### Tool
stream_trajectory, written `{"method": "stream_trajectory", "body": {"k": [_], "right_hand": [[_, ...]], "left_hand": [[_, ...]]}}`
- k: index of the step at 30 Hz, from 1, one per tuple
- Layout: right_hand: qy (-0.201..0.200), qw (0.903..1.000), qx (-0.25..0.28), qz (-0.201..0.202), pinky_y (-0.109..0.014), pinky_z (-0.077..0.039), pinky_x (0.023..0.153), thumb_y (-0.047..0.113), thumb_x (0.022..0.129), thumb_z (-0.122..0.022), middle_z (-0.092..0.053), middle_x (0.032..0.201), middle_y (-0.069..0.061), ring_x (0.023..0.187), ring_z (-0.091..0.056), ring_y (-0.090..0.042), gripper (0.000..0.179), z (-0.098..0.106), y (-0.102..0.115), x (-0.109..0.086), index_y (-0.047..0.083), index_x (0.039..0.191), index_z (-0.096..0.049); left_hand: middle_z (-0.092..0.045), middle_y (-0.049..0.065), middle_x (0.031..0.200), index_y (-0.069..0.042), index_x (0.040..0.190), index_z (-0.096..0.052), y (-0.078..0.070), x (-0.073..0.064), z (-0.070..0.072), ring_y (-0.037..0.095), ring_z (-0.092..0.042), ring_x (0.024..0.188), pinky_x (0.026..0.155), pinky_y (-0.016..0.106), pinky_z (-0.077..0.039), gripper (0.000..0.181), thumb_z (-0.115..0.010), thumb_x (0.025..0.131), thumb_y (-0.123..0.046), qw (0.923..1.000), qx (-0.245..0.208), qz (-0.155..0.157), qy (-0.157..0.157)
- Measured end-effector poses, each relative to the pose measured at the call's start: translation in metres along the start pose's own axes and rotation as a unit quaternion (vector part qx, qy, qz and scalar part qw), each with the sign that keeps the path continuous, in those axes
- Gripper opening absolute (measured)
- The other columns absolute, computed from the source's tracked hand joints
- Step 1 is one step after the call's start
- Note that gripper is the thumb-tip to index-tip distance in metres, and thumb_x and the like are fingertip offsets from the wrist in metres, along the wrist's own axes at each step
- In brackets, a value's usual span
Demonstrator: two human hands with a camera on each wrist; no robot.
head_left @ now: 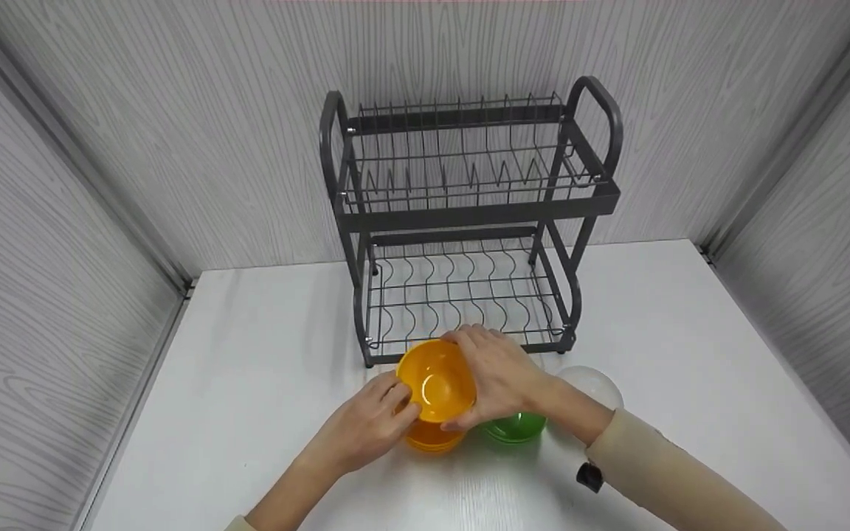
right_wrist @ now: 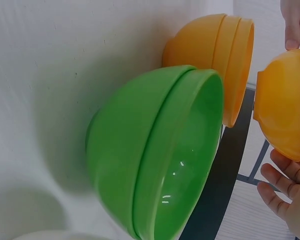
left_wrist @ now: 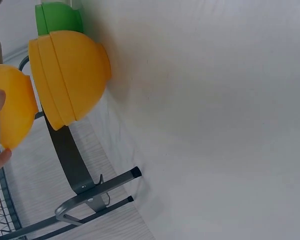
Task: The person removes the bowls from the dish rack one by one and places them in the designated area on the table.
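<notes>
An orange bowl [head_left: 436, 372] is held up between both hands, its inside facing the head camera. My left hand [head_left: 370, 422] pinches its left rim, with the thumb at the near edge. My right hand [head_left: 499, 376] grips its right side, fingers at the far rim and thumb at the near one. Just beneath stands a stack of orange bowls [head_left: 434, 440] on the white table, apart from the raised bowl [right_wrist: 285, 105] in the right wrist view. Nested green bowls [right_wrist: 135, 145] stand beside that stack, partly hidden by my right arm in the head view.
A dark two-tier dish rack [head_left: 477, 217] stands behind the hands, wire slots on its top tier and wavy wires on its lower one. A whitish bowl [head_left: 593, 383] is partly covered by my right forearm. Grey wood-grain panels [head_left: 174, 110] enclose the white table [head_left: 263, 332].
</notes>
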State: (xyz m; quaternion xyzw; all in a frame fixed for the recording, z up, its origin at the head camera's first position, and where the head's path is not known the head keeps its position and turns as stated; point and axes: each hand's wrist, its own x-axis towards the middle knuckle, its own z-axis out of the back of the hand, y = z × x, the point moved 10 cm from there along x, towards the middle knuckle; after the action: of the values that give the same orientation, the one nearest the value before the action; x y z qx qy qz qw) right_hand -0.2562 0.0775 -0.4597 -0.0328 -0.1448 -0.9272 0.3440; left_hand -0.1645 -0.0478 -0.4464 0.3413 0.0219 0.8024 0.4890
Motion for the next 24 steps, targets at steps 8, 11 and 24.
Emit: {"method": "stream_trajectory", "body": {"k": [8, 11, 24], "right_hand": [[0.006, 1.0000, -0.004, 0.001, -0.053, -0.051, 0.113, 0.088, 0.064, -0.073, -0.060, 0.143, -0.008, 0.133, -0.058, -0.028, 0.117, -0.008, 0.002, -0.005, 0.016, 0.151, -0.040], [0.008, 1.0000, -0.005, 0.000, -0.053, -0.051, 0.113, 0.089, 0.065, -0.072, -0.060, 0.143, -0.007, 0.133, -0.058, -0.027, 0.116, -0.011, 0.003, -0.006, 0.017, 0.150, -0.041], [0.017, 0.9998, -0.001, -0.007, -0.053, -0.050, 0.115, 0.089, 0.065, -0.072, -0.061, 0.139, -0.005, 0.127, -0.060, -0.026, 0.115, -0.022, 0.003, -0.010, 0.017, 0.149, -0.042]], "left_hand": [[-0.064, 0.002, 0.103, -0.014, 0.103, -0.062, -0.006, -0.006, -0.001, 0.019, -0.062, 0.102, 0.101, 0.028, -0.058, 0.012, -0.073, 0.098, -0.014, 0.9999, 0.006, -0.002, 0.011], [-0.064, 0.002, 0.102, -0.016, 0.101, -0.062, -0.009, -0.008, 0.000, 0.019, -0.062, 0.101, 0.101, 0.028, -0.058, 0.010, -0.056, 0.108, -0.010, 1.0000, 0.007, -0.004, 0.003], [-0.066, 0.001, 0.103, -0.017, 0.102, -0.063, -0.013, -0.014, -0.004, 0.019, -0.063, 0.102, 0.102, 0.028, -0.058, 0.010, -0.056, 0.109, -0.015, 1.0000, -0.003, -0.002, 0.007]]}}
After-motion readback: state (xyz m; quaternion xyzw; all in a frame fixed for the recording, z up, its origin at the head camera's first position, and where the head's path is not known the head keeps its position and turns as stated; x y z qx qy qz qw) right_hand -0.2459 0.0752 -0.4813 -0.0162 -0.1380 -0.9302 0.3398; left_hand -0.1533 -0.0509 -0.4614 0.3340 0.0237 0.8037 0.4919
